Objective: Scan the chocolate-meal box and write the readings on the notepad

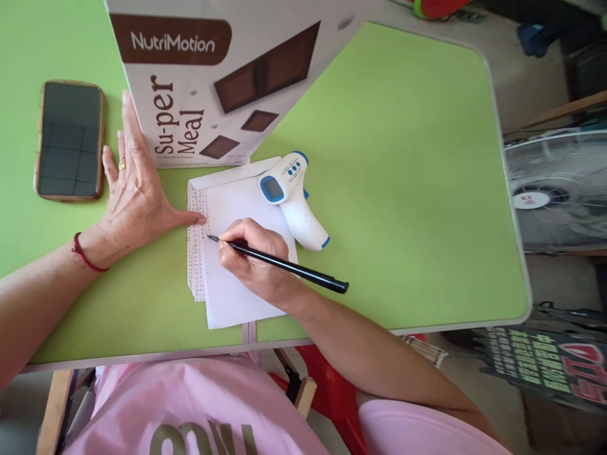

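My right hand point(256, 256) grips a black pen point(289, 264), its tip on or just over the upper left part of a white sheet point(237, 297). Under that sheet lie papers covered in small writing point(195, 253), showing along the left side. My left hand point(137, 193) is spread out, its thumb pressing on the paper's written edge and its fingers resting beside a large white box point(184, 82). A white and blue infrared thermometer point(298, 202) lies across the sheet's right side. What the pen tip marks is too small to read.
A phone in a brown case point(70, 142) lies left of my left hand. The green folding table point(403, 177) ends at a grey rim near my body. To the right stands a fan point(554, 189), and a printed sign point(545, 366) sits below table height.
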Available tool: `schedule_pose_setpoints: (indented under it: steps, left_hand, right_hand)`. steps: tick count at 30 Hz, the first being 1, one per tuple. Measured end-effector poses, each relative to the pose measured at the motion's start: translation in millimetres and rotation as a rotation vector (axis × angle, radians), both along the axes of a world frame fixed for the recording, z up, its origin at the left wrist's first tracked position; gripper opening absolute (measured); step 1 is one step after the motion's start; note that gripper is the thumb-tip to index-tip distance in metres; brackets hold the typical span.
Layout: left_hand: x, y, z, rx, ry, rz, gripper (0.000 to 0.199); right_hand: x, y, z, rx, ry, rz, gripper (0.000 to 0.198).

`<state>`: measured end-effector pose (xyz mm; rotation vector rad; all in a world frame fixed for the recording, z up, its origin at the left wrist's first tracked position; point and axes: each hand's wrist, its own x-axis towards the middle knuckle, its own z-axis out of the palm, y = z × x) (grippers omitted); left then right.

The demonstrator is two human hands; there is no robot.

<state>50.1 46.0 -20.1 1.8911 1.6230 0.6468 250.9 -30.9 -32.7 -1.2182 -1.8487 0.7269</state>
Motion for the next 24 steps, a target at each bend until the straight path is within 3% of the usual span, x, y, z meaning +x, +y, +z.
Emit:
schedule_pose_setpoints:
  steps: [6, 12, 15, 24]
  left_hand:
    - [3.5, -0.2, 7.4, -0.086, 0.088, 0.014, 0.176]
    - [1.1, 0.6, -13.4, 0.078, 0.082, -0.001, 0.170]
    - [-1.1, 1.0, -19.8, 0.090, 0.113, -0.008, 0.172]
    - [1.2, 1.1, -12.2, 0.052, 0.192, 0.001, 0.175]
  right_hand:
    - [0.7, -0.1, 0.2, -0.020, 0.019, 0.020, 0.012]
    - [2.6, 1.6, -0.8, 0.037, 0.043, -0.005, 0.011]
    - [4.3, 3.0, -1.9, 0.051, 0.064, -0.026, 0.012]
    - [3.4, 3.1, -0.6, 0.072, -0.014, -0.028, 0.011]
